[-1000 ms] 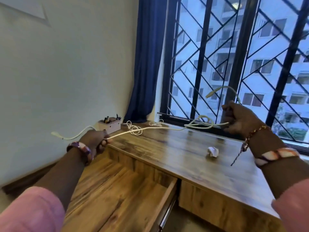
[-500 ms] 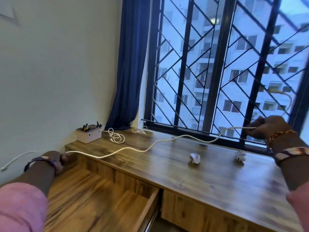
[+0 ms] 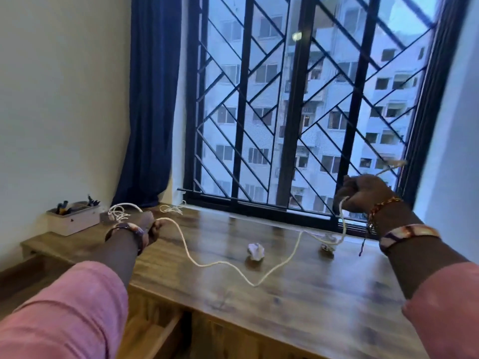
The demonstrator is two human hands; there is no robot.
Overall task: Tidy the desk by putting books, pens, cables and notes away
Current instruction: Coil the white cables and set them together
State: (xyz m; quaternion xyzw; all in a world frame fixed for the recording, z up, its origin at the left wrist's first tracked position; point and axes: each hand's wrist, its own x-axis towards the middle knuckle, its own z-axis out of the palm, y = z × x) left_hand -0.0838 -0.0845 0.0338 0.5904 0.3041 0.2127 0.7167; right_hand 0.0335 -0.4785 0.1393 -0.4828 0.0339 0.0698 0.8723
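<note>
The wooden worktop (image 3: pixel 298 301) runs under the barred window (image 3: pixel 305 104), with a blue curtain (image 3: pixel 153 99) hanging at its far left corner. A drawer (image 3: pixel 155 338) stands open below the front edge; less of it shows than half a second ago, since the view has swung right and upward.

The white cable (image 3: pixel 220 265) was stretched in a shallow curve above the worktop; now it sags in a deep loop whose low point lies on the wood near the front edge, between the two hands. The left hand (image 3: pixel 149 225), which was out past the left edge, has come in over the far left part of the worktop and grips one end of the cable. The right hand (image 3: pixel 363 194) stays raised near the far right corner, fingers curled round the other end, with a short tail blurred behind it.

A white pen box (image 3: pixel 74 220) sits at the far left corner. Thin white cords (image 3: pixel 119 212) lie tangled beside it. Two crumpled paper balls rest mid-worktop: one (image 3: pixel 255 251) inside the loop, the other (image 3: pixel 328 246) toward the right, touching the cable.
</note>
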